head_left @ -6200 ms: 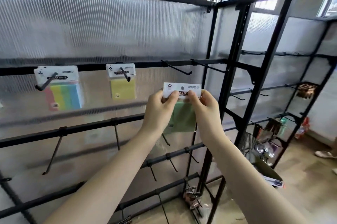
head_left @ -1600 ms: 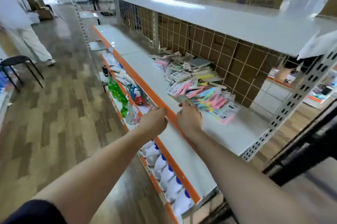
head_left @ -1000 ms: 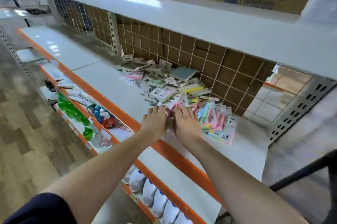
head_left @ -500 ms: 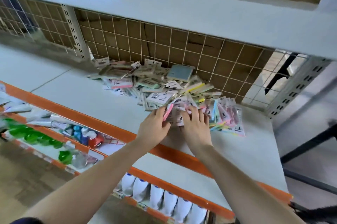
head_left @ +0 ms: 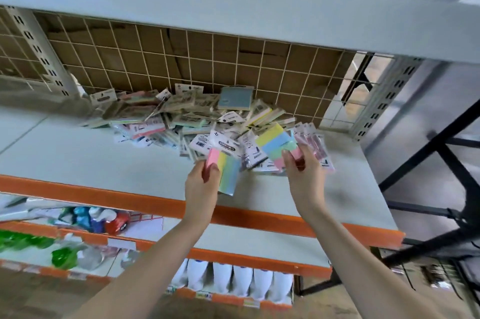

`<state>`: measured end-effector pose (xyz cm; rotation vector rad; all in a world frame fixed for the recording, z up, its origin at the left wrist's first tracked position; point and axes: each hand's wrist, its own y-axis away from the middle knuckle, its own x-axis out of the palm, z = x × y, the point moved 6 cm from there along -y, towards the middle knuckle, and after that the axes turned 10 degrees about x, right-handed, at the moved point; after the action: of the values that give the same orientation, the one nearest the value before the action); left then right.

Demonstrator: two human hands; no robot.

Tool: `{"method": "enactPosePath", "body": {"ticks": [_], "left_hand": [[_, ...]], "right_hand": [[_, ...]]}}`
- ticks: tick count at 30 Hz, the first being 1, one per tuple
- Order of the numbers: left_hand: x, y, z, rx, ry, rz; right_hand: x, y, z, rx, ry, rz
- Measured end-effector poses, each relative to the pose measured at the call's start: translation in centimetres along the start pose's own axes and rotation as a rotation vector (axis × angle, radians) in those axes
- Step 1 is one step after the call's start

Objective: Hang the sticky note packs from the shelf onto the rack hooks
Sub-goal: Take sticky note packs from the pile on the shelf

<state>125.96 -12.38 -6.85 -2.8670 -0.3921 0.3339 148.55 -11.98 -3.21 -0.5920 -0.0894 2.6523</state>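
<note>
Left hand (head_left: 201,183) now gripping a striped sticky note pack (head_left: 226,166) lifted off the pile (head_left: 181,121), right hand (head_left: 302,172) pinching a second pack (head_left: 279,146) beside it, both above the shelf (head_left: 104,160), earlier pressed flat on the heap

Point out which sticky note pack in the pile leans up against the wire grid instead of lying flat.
The plain blue-grey pack at the back of the pile: it stands tilted against the wire grid, solid face showing, while the others lie flat or jumbled.
</note>
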Motion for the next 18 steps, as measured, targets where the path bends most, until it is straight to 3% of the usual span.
{"method": "enactPosePath", "body": {"ticks": [4, 8, 12, 18], "left_hand": [[2.2, 0.8, 0.5, -0.13, 0.194, 0.058], [4.8, 2.4, 0.2, -0.224, 0.28, 0.123], [7.7, 3.9, -1.6, -0.226, 0.378, 0.228], [11.9, 6.5, -4.7, -0.143, 0.419, 0.31]], "right_hand": [[-1.3, 0.4, -1.5, 0.357, -0.615, -0.04], [-1.2, 2.1, -2.6, 0.623, -0.967, 0.094], [-2.3, 4.4, -4.1, 0.675, -0.89, 0.21], [-6.8, 6.7, -5.0, 0.467, -0.689, 0.373]]}}
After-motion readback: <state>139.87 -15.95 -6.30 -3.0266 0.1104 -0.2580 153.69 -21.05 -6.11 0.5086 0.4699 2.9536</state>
